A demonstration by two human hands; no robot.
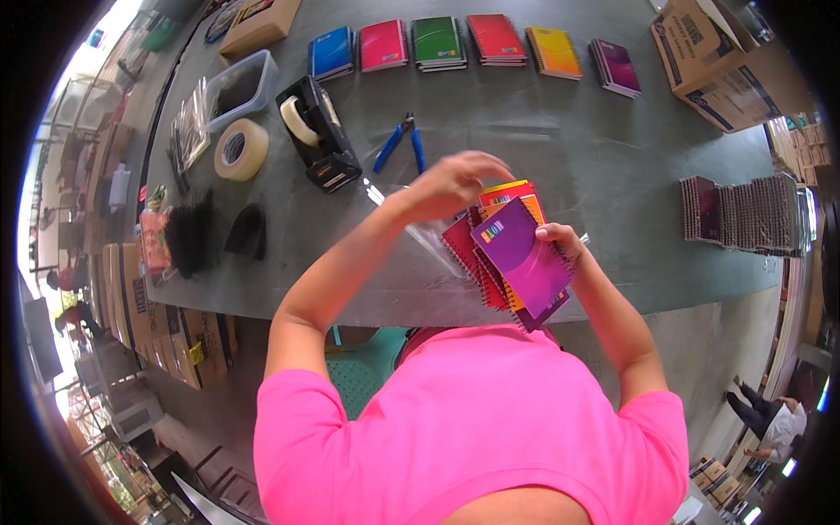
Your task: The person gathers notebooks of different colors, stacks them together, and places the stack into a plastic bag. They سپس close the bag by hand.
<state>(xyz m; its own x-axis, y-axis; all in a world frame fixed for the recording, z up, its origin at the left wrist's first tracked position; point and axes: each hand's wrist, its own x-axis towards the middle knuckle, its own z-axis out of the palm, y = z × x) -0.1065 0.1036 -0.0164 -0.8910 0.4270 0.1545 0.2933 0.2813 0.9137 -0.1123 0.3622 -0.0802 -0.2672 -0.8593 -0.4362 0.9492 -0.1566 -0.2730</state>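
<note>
A fanned bunch of small spiral notebooks is held above the near edge of the table, with a purple notebook (525,254) on top. Red notebooks (462,241) and orange and yellow ones show behind it. My right hand (562,243) grips the bunch from its right side, thumb over the purple cover. At the bunch's upper left, my left hand (457,184) is bent over the covers, its fingers blurred by motion and partly hidden. Clear plastic (427,234) lies on the table beneath the left forearm.
Stacks of notebooks, among them a green stack (439,42), line the far side. Blue-handled pliers (404,144), a tape dispenser (319,131), a tape roll (241,150) and a plastic tub (241,92) stand left. Rightward are a cardboard box (731,83) and a long notebook row (744,213).
</note>
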